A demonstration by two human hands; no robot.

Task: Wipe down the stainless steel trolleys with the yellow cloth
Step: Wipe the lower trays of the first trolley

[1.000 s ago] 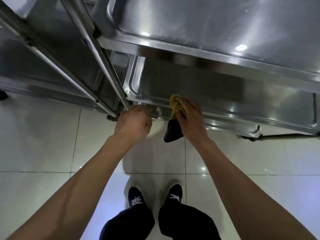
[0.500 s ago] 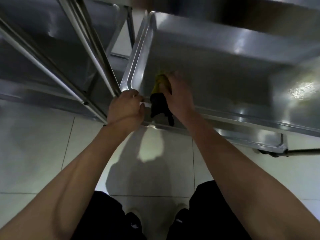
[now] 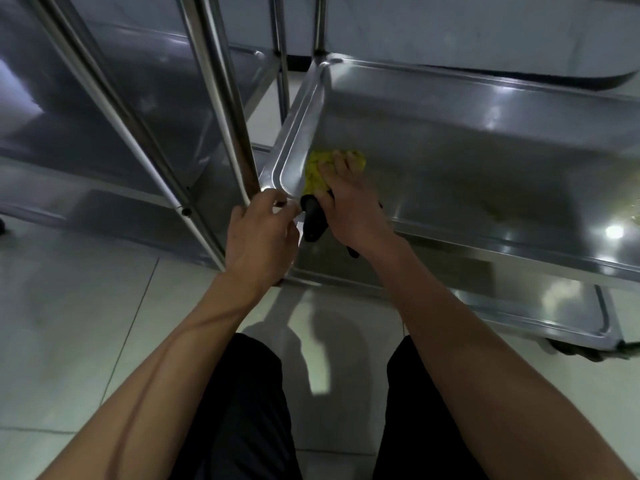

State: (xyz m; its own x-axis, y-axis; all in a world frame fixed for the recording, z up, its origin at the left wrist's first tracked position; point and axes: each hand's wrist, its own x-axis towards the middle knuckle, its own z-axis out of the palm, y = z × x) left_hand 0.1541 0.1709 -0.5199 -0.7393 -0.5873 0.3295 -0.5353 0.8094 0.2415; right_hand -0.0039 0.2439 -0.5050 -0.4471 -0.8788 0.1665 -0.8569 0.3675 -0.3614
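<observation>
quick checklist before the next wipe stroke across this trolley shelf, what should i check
1. Cloth under the wiping hand: ok. The right hand presses the yellow cloth flat on the shelf.
2. Starting at the edge: ok. The cloth sits in the near left corner, against the rim.
3. Trolley steadied: ok. The left hand grips the shelf's corner by the post.
4. Path to the right free of objects: ok as far as visible.
5. Dark part of the cloth trailing over the front edge: not ok, tuck it in.
6. Marks at the far right of the shelf: cannot tell, glare.
</observation>
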